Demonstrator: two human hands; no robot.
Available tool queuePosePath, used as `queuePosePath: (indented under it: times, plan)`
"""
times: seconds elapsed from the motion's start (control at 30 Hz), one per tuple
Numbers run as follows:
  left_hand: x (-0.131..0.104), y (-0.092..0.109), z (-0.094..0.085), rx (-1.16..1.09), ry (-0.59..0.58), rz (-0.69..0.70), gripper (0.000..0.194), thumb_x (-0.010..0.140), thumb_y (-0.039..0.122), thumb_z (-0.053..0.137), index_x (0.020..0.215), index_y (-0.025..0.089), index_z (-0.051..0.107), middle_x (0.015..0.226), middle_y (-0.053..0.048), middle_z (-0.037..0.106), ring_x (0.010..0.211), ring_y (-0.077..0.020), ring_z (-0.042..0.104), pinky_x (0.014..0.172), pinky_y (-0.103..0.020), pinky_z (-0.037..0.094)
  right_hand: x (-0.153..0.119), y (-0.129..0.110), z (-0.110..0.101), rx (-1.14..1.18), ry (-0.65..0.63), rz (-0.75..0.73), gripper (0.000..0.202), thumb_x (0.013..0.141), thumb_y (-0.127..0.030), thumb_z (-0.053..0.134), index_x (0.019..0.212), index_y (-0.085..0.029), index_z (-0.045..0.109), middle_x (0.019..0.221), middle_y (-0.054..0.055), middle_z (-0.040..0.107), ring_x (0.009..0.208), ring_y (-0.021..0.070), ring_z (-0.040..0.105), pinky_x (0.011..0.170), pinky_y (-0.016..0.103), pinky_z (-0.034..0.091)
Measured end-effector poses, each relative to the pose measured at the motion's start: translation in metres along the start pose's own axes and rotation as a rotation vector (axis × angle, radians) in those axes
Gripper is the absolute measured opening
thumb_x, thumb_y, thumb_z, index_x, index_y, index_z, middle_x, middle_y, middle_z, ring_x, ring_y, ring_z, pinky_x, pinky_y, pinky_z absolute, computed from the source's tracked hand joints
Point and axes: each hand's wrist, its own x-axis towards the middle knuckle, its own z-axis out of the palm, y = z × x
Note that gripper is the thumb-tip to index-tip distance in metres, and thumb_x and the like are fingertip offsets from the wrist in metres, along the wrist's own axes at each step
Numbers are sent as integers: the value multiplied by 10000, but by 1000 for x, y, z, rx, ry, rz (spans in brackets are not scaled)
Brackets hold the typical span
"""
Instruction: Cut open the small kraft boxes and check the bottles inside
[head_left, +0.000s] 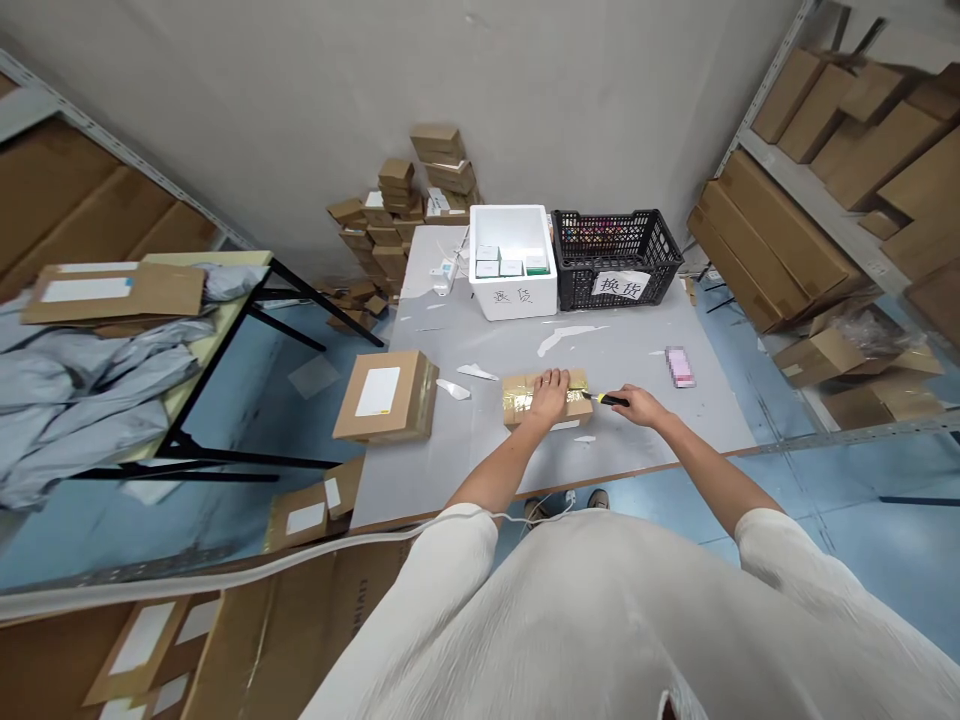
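Observation:
A small cardboard box with shiny clear tape across its top lies on the grey table near the front edge. Flat on top of it, my left hand presses down with the fingers stretched out. My right hand is closed round the black handle of a utility knife. The knife's yellow-and-metal front end points left and meets the taped top at the box's right end. How deep the blade sits cannot be made out.
A white foam bin with small boxes and a black crate stand at the table's back. A larger carton sits left. A pink phone-like object lies right. Paper scraps lie about. A white cable crosses before me.

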Motion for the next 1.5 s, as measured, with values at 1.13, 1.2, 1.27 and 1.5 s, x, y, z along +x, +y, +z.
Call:
queuePosePath:
  times: [1.13,1.2,1.27,1.5]
  plan:
    - [-17,-4,5,-200,32,-28,601,1050,242,447,1646,168,465,1764,-204,410,1688,-341,284,1380,-593,175,23,7,17,242,300,107,483,1028,-427,621,1460,-221,684,1327,147,713,1210,330,684,1082,468,544]
    - [-23,-13,2,-220,37,-14,563,1075,314,453,1621,179,490,1782,-187,378,1699,-324,254,1387,-578,169,26,0,21,292,289,106,461,1020,-448,630,1411,-218,710,1315,148,723,1209,329,692,1094,475,543]
    - [-35,-25,-2,-227,34,-35,566,1073,393,503,1611,215,497,1796,-163,351,1710,-321,214,1389,-590,149,27,-4,26,349,288,102,447,1004,-470,650,1371,-226,726,1311,143,738,1216,328,697,1099,479,545]
    - [-89,-65,-12,-200,23,-157,827,913,521,789,1632,271,465,1803,-173,300,1711,-377,175,1373,-601,165,38,-13,56,573,223,143,390,965,-467,641,1266,-231,716,1295,112,782,1185,280,734,1065,447,577]
